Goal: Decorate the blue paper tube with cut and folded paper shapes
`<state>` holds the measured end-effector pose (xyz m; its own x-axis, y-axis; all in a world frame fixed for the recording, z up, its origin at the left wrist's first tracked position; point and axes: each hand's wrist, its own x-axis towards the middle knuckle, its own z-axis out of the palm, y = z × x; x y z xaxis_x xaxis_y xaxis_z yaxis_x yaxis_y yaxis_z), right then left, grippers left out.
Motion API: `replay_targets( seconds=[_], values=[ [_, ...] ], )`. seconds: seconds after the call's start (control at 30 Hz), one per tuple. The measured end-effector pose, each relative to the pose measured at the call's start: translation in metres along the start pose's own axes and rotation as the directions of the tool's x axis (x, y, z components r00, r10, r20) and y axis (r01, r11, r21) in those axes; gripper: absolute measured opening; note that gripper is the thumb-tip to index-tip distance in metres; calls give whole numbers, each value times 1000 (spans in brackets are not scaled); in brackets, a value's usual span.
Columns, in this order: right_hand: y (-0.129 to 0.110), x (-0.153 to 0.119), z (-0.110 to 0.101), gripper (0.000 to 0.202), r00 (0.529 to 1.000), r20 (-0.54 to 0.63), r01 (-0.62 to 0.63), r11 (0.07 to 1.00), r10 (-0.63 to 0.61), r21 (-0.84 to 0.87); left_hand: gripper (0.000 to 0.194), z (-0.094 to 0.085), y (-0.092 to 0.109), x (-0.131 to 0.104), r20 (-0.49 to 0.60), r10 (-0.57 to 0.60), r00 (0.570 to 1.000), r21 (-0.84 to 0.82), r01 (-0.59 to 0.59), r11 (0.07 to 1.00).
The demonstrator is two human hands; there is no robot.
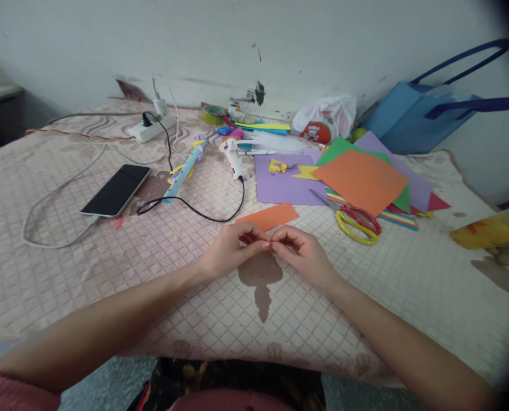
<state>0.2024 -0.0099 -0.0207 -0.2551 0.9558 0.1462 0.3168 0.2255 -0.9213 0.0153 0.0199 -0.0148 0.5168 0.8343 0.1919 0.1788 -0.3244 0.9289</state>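
Observation:
My left hand (232,249) and my right hand (305,254) meet near the front middle of the table, thumbs and forefingers pinched together, tip against tip. Whatever sits between the fingertips is too small and covered to make out. Just behind the fingers lies a strip of orange paper (275,215), its near edge partly hidden by both hands. To the right of my right hand rest scissors with yellow handles (357,229) and a red-handled pair (368,217).
A white glue gun (232,158) trails its black cable behind my hands. At left are a phone (116,190), a blue decorated paper strip (185,170) and a power strip (152,129). Orange (361,180) and purple paper (275,185) lie at right, before a blue bag (408,117).

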Motion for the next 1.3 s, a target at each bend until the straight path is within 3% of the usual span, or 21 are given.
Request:
replay_targets(
  seconds=[0.2,0.4,0.57,0.8,0.97,1.3],
  values=[
    [-3,0,0,9,999,45,-5,1000,5,14,18,-2,-1,1,29,-26,999,-60,28,998],
    [-5,1,-2,30,993,100,-72,996,67,48,21,-4,-2,2,43,-66,997,-80,69,994],
    [-1,2,-1,18,983,147,-129,984,111,121,21,-2,-3,2,60,-113,992,-59,116,991],
    [1,4,0,17,979,100,-194,962,178,193,31,-3,-7,3,78,-181,980,-84,188,979],
    [0,4,-1,17,978,85,-203,957,189,206,26,-4,-10,3,67,-162,985,-93,167,981],
    [-3,3,-2,17,991,58,-129,980,121,149,22,-4,-7,4,43,-131,990,-109,135,985]
  ],
)
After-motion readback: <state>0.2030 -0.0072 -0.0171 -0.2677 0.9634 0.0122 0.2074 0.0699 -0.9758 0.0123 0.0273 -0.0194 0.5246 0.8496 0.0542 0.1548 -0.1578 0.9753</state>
